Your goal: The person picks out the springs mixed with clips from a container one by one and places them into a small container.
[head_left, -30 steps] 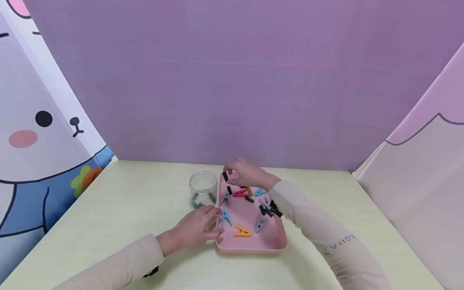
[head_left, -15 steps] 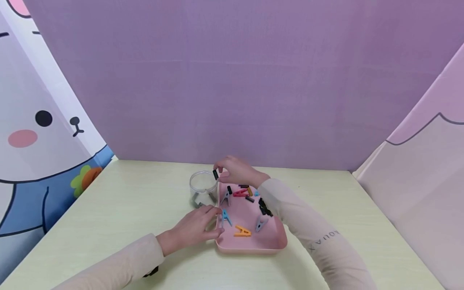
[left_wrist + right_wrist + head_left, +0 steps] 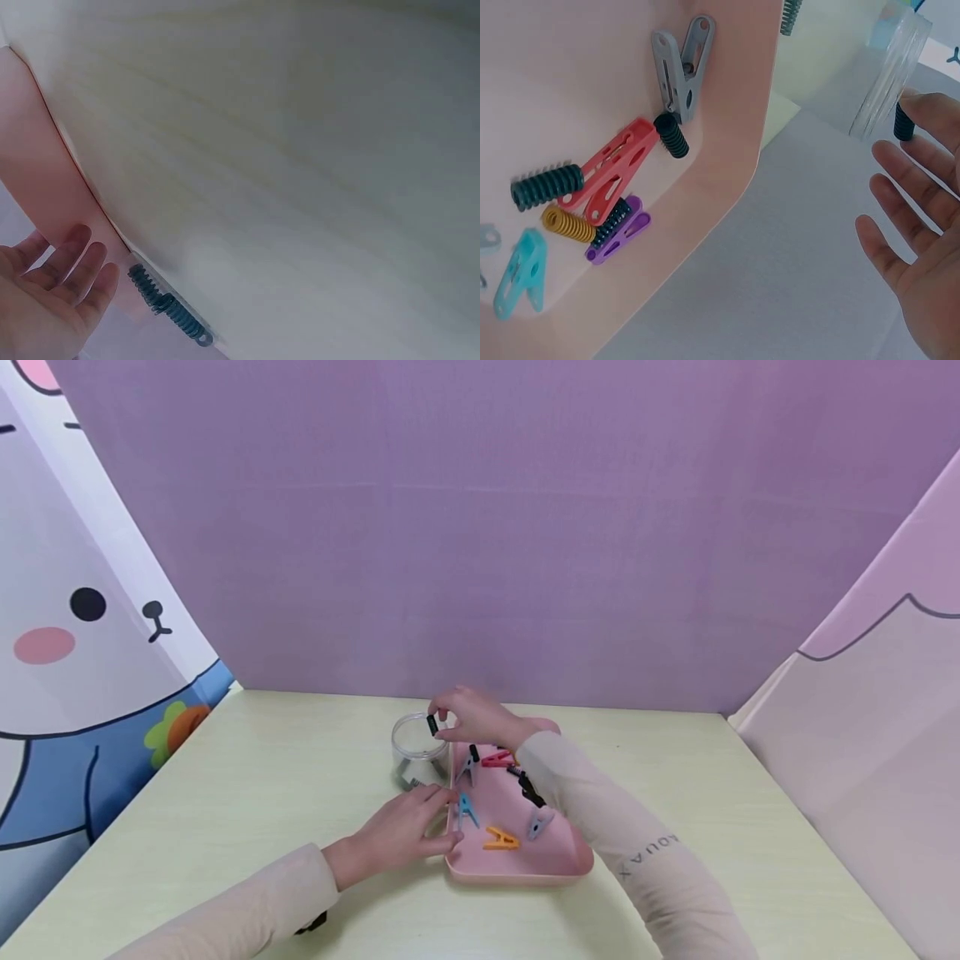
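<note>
My right hand point(image 3: 480, 718) pinches a black coil spring point(image 3: 904, 124) between thumb and forefinger, at the rim of a clear round jar point(image 3: 892, 67). Its other fingers are spread apart. Several dark springs point(image 3: 169, 304) show through the jar's wall. With its fingers fairly straight, my left hand point(image 3: 405, 831) rests against the left edge of a pink tray point(image 3: 517, 875). In the tray lie a light-blue clothespin point(image 3: 467, 811), an orange clothespin point(image 3: 500, 839), a red clothespin point(image 3: 619, 169) and a grey clothespin point(image 3: 682, 67). Black springs point(image 3: 547, 187) and a yellow spring point(image 3: 568, 223) lie among them.
The jar stands left of the tray's far half on a pale wooden table point(image 3: 300, 752). A purple clothespin point(image 3: 620, 230) lies by the tray's wall. Behind the table hangs a purple cloth point(image 3: 480, 543), with a cartoon-printed cloth point(image 3: 112, 710) on the left.
My right hand has carried the black spring leftward from above the tray's far left corner to the jar's rim. My left hand has stayed where it was.
</note>
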A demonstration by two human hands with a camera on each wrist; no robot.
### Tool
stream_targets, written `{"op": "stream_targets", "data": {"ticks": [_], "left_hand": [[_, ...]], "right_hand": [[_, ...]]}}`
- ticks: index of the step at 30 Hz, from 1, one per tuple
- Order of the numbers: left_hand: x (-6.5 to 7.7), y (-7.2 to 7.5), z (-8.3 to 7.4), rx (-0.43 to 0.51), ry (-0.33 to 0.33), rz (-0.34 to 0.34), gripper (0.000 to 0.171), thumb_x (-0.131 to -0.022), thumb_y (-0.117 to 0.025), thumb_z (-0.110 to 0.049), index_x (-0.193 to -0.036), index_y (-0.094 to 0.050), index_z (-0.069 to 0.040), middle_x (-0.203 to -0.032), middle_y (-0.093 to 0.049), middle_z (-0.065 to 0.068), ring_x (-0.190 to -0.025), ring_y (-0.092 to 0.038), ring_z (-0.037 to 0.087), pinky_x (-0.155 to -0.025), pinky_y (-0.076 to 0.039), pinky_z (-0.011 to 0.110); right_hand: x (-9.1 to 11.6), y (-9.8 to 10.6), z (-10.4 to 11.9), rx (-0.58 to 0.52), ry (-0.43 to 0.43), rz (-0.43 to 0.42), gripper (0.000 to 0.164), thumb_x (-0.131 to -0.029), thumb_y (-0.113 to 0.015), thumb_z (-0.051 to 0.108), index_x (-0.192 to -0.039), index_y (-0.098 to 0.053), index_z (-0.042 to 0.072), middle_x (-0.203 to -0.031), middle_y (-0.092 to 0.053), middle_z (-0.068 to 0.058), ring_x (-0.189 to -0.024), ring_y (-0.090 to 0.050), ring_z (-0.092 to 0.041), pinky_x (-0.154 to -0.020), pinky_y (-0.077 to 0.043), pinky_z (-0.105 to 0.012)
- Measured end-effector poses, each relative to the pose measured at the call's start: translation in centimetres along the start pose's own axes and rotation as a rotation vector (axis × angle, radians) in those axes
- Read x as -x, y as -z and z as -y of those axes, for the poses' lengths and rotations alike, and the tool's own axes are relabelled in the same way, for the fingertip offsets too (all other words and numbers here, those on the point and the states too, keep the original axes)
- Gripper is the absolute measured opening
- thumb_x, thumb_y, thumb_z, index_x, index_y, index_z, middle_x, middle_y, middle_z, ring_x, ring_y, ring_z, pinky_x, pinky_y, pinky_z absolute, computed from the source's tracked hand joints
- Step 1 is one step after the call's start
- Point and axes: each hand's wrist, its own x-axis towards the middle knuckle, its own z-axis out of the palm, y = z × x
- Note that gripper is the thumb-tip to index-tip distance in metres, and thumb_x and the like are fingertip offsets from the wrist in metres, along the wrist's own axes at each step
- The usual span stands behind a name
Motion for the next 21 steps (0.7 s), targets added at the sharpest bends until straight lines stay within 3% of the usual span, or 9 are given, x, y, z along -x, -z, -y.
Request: {"op": "stream_targets", "data": {"ticks": [7, 21], "left_hand": [[-0.04, -0.17, 0.12, 0.000, 0.007, 0.003, 0.053, -0.082, -0.057, -0.048, -0.119, -0.055, -0.010, -0.116, -0.058, 0.004, -0.106, -0.055, 0.016, -0.087, -0.050, 0.034], [-0.05, -0.04, -0.07, 0.007, 0.014, 0.016, 0.050, -0.084, -0.055, -0.049, -0.116, -0.055, -0.011, -0.109, -0.059, 0.002, -0.098, -0.056, 0.012, -0.082, -0.052, 0.032]], "right_hand": [[-0.31, -0.53, 0.22, 0.005, -0.010, 0.007, 0.036, -0.081, -0.069, 0.026, -0.113, -0.061, 0.013, -0.100, -0.063, -0.003, -0.093, -0.051, -0.013, -0.082, -0.046, -0.027], [-0.18, -0.56, 0.48, 0.019, -0.026, 0.002, 0.031, -0.081, -0.068, 0.027, -0.110, -0.062, 0.014, -0.096, -0.062, 0.004, -0.091, -0.051, -0.011, -0.081, -0.047, -0.025]]}}
